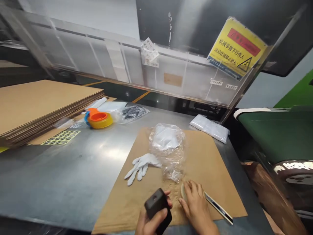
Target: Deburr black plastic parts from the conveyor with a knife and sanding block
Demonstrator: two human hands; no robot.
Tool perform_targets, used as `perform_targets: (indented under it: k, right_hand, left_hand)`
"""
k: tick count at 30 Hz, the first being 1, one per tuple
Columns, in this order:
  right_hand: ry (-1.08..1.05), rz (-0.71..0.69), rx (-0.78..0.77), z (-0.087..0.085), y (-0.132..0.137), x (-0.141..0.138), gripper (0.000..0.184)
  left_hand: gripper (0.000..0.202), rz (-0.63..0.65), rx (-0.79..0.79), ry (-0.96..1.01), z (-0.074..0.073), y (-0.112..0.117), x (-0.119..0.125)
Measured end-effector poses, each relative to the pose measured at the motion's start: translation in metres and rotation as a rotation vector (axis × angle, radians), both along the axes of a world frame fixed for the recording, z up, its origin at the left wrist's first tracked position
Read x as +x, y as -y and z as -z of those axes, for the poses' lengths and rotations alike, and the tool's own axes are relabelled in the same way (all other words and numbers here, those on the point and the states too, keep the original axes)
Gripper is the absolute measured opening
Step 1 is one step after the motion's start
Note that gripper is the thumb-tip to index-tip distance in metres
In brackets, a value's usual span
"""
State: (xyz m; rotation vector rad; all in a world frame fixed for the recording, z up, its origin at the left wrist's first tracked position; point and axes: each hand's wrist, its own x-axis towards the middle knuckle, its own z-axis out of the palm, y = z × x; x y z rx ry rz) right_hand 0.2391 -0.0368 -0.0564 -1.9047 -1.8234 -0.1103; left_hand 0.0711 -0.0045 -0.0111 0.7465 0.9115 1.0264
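My left hand [153,220], low in the middle, is wrapped around a black block-shaped object [158,209] with rounded corners; its exact kind does not show. To its right, my right hand [197,205] rests on the brown paper sheet [207,156], fingers curled over a pale object with a rounded edge [183,192], mostly hidden beneath them. A long thin strip-like tool [218,208], white and black, sticks out beside that hand. Ahead of both hands sits a clear plastic bag [168,147] with something white inside. A white glove [143,164] lies left of the bag.
The metal table [97,173] carries a stack of cardboard sheets [49,101] at left, a tape dispenser [99,118], round stickers [61,137] and a bag of dark contents [134,112]. A white packet [209,128] lies back right. Clear panels [171,78] stand behind; a green conveyor belt [269,133] is right.
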Motion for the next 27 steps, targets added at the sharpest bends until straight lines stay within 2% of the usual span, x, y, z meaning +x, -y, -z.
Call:
perform_targets:
  k: [2,4,7,9,10,11,13,15,19,22,23,25,27]
  right_hand:
    - [0.023,-0.033,-0.05,0.006,0.002,0.002,0.03]
    - [-0.062,-0.103,-0.064,-0.002,0.008,0.001,0.03]
    - [-0.251,-0.224,-0.021,-0.039,0.022,-0.013,0.038]
    - [-0.306,-0.424,0.063,-0.065,0.028,-0.029,0.044]
    - [-0.293,-0.551,0.115,-0.074,0.03,-0.037,0.047]
    - [-0.274,-0.617,0.164,-0.08,0.031,-0.045,0.047]
    - [-0.242,-0.676,0.212,-0.082,0.031,-0.056,0.047]
    - [-0.242,-0.65,0.195,-0.075,0.033,-0.059,0.049]
    - [-0.269,-0.603,0.187,-0.062,0.041,-0.061,0.052]
    - [-0.297,-0.602,0.206,-0.066,0.044,-0.067,0.052]
    - [-0.327,-0.591,0.194,-0.069,0.045,-0.069,0.052]
    - [-0.451,-0.549,0.166,-0.069,0.044,-0.072,0.049]
    - [-0.609,-0.474,0.144,-0.061,0.045,-0.076,0.044]
  left_hand:
    - [0.036,0.084,0.154,-0.085,0.003,0.006,-0.013]
    - [0.03,0.116,0.27,-0.185,0.005,0.011,-0.022]
    - [0.026,0.167,0.451,-0.343,0.007,0.015,-0.03]
    - [0.019,0.232,0.587,-0.445,0.007,0.015,-0.032]
    - [0.013,0.261,0.642,-0.48,0.006,0.015,-0.033]
    - [0.01,0.277,0.687,-0.504,0.006,0.016,-0.034]
    - [0.014,0.283,0.75,-0.519,0.004,0.018,-0.038]
    - [0.008,0.316,0.768,-0.5,0.003,0.021,-0.043]
    - [0.009,0.425,0.626,-0.424,0.002,0.027,-0.048]
    - [0.01,0.468,0.403,-0.276,0.001,0.029,-0.049]
    - [0.015,0.472,0.316,-0.205,0.0,0.03,-0.049]
    - [0.039,0.426,0.129,-0.025,0.001,0.029,-0.048]
    - [0.06,0.351,-0.037,0.205,0.002,0.029,-0.046]
